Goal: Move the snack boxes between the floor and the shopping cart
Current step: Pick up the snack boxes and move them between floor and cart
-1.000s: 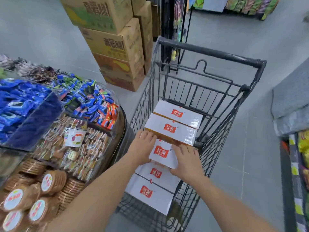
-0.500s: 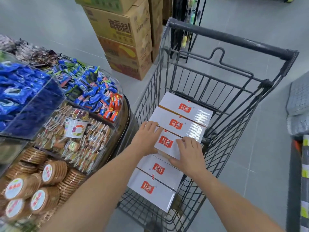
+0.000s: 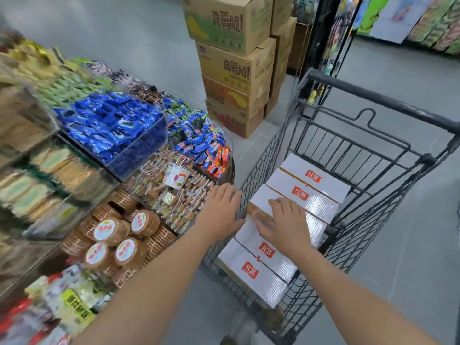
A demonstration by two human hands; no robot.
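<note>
Snack boxes (image 3: 293,205), white with red labels, lie packed flat in the wire shopping cart (image 3: 373,150), which stands on the grey floor (image 3: 410,232). At least 5 show: 2 toward the handle end, 2 at the near end, and 1 in the middle that sits a little higher than the others. The right hand (image 3: 286,225) rests palm down on that middle box (image 3: 258,207), fingers spread across its top and near edge; it presses rather than clasps, with nothing held inside the fingers. The left hand (image 3: 221,210) is at the cart's left wire wall, fingers extended and loose, the thumb pointing toward the box; whether it touches the wire or the box is unclear. Left of the cart stands a round display of wrapped sweets and biscuit stacks (image 3: 124,190). Beyond it rises a stack of cardboard cartons (image 3: 234,66).
</note>
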